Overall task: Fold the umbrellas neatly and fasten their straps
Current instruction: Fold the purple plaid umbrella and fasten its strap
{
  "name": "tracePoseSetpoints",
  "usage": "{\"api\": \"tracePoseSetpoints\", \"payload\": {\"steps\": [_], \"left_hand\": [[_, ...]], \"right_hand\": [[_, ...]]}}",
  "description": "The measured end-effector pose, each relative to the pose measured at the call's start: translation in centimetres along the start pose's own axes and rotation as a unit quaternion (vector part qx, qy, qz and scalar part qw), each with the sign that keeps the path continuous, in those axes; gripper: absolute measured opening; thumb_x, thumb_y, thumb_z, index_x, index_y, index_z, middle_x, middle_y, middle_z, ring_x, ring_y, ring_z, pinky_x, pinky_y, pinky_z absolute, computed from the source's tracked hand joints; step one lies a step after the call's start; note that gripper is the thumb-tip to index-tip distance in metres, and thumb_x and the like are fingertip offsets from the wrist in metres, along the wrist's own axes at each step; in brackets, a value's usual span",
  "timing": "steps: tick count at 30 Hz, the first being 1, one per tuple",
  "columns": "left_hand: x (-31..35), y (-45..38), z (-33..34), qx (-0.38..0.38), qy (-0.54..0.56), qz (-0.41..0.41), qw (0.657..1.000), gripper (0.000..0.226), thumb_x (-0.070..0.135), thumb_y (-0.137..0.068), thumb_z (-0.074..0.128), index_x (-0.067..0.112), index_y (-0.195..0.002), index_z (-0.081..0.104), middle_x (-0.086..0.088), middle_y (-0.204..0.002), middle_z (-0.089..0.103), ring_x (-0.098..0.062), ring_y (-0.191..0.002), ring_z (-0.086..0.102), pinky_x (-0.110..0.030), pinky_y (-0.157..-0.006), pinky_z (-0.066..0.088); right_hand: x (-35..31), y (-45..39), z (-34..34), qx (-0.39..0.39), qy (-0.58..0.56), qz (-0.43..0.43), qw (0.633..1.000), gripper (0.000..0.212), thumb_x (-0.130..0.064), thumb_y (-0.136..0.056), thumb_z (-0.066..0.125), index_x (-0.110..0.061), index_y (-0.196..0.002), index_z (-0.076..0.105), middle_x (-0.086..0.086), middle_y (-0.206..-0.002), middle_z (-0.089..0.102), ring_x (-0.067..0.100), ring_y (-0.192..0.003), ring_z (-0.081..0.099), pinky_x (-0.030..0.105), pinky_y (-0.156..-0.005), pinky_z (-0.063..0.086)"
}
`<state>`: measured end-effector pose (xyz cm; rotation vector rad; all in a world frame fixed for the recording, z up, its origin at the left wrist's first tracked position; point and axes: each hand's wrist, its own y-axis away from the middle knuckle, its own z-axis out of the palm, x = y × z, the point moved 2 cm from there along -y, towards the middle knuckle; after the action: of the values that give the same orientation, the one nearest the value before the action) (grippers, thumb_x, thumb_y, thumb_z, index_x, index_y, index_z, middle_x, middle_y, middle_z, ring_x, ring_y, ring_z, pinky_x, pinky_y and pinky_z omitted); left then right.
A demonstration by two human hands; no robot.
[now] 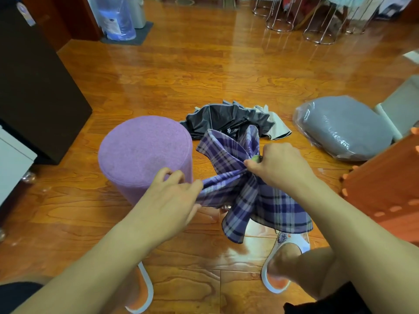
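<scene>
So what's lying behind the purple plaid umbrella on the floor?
A black umbrella lies crumpled on the wood floor behind the plaid umbrella, with pale fabric at its right. The plaid canopy covers its near edge, so its handle and strap cannot be seen.

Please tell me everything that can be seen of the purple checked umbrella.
The plaid umbrella is collapsed but not yet folded: its thin woven-looking canopy, purple with dark and pale lines, hangs in loose, messy flaps above the wooden floor. The right hand grips the bunched middle, where a small green part peeks out. The left hand pinches one flap and pulls it sideways. No strap can be seen. It is held beside the stool, in front of the black umbrella.
</scene>
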<state>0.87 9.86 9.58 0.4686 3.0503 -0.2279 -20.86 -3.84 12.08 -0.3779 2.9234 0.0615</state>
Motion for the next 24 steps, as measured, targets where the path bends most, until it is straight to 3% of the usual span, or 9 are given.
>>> {"api": "tracePoseSetpoints", "payload": {"steps": [2, 5, 10, 15, 18, 21, 24], "left_hand": [[-0.2, -0.2, 0.3, 0.012, -0.007, -0.029, 0.999, 0.023, 0.042, -0.087, 0.069, 0.022, -0.094, 0.059, 0.004, -0.075, 0.066, -0.027, -0.086, 0.057, -0.045, -0.090, 0.039], [-0.4, -0.6, 0.2, 0.033, -0.012, -0.037, 0.999, 0.011, 0.030, -0.088, 0.070, 0.023, -0.081, 0.065, 0.003, -0.072, 0.064, -0.028, -0.080, 0.055, -0.043, -0.083, 0.041], [-0.9, -0.4, 0.3, 0.039, -0.012, -0.066, 0.997, 0.019, 0.012, -0.075, 0.080, 0.021, -0.068, 0.065, 0.001, -0.062, 0.059, -0.029, -0.071, 0.049, -0.040, -0.069, 0.038], [-1.2, -0.6, -0.4, 0.113, 0.045, -0.067, 0.990, 0.012, 0.010, -0.077, 0.074, 0.016, -0.075, 0.064, -0.002, -0.066, 0.057, -0.031, -0.075, 0.049, -0.041, -0.065, 0.037], [-2.0, -0.9, -1.0, 0.150, 0.139, -0.060, 0.977, 0.009, 0.009, -0.082, 0.066, 0.017, -0.083, 0.061, -0.001, -0.078, 0.052, -0.029, -0.082, 0.048, -0.042, -0.068, 0.040], [-3.4, -1.2, -0.6, 0.125, 0.323, -0.133, 0.929, 0.035, 0.009, -0.085, 0.076, 0.030, -0.109, 0.061, 0.005, -0.102, 0.050, -0.015, -0.097, 0.050, -0.039, -0.085, 0.048], [-4.6, -1.3, -0.1, 0.025, 0.455, -0.213, 0.864, 0.093, 0.023, -0.076, 0.089, 0.055, -0.140, 0.031, 0.009, -0.133, 0.040, -0.006, -0.117, 0.047, -0.026, -0.102, 0.040]], "right_hand": [[-0.1, 0.0, -0.1, 0.002, 0.009, -0.008, 1.000, 0.057, -0.057, -0.087, 0.062, -0.011, -0.059, 0.046, 0.008, -0.058, 0.048, 0.023, -0.055, 0.045, 0.031, -0.046, 0.026], [-0.3, 0.0, 0.0, -0.003, 0.009, -0.012, 1.000, 0.057, -0.057, -0.087, 0.062, -0.010, -0.058, 0.046, 0.008, -0.057, 0.048, 0.023, -0.053, 0.045, 0.031, -0.045, 0.025], [-0.7, 0.1, 0.3, -0.006, 0.016, -0.026, 1.000, 0.057, -0.058, -0.087, 0.061, -0.011, -0.059, 0.045, 0.008, -0.057, 0.049, 0.024, -0.052, 0.046, 0.031, -0.045, 0.027], [-0.3, -0.3, 0.0, -0.010, 0.005, -0.022, 1.000, 0.058, -0.060, -0.087, 0.060, -0.008, -0.062, 0.052, 0.009, -0.058, 0.053, 0.026, -0.056, 0.051, 0.030, -0.045, 0.028], [0.1, -0.6, -0.7, -0.019, -0.020, -0.032, 0.999, 0.058, -0.062, -0.085, 0.060, -0.007, -0.069, 0.062, 0.011, -0.063, 0.060, 0.029, -0.064, 0.057, 0.033, -0.050, 0.038], [0.3, -0.5, -1.7, -0.034, -0.055, -0.049, 0.997, 0.056, -0.060, -0.085, 0.063, -0.006, -0.070, 0.065, 0.012, -0.066, 0.063, 0.027, -0.067, 0.059, 0.034, -0.054, 0.040], [0.5, -0.5, -2.2, -0.038, -0.071, -0.056, 0.995, 0.051, -0.056, -0.084, 0.065, -0.008, -0.068, 0.065, 0.010, -0.066, 0.063, 0.026, -0.067, 0.059, 0.034, -0.055, 0.040]]}}
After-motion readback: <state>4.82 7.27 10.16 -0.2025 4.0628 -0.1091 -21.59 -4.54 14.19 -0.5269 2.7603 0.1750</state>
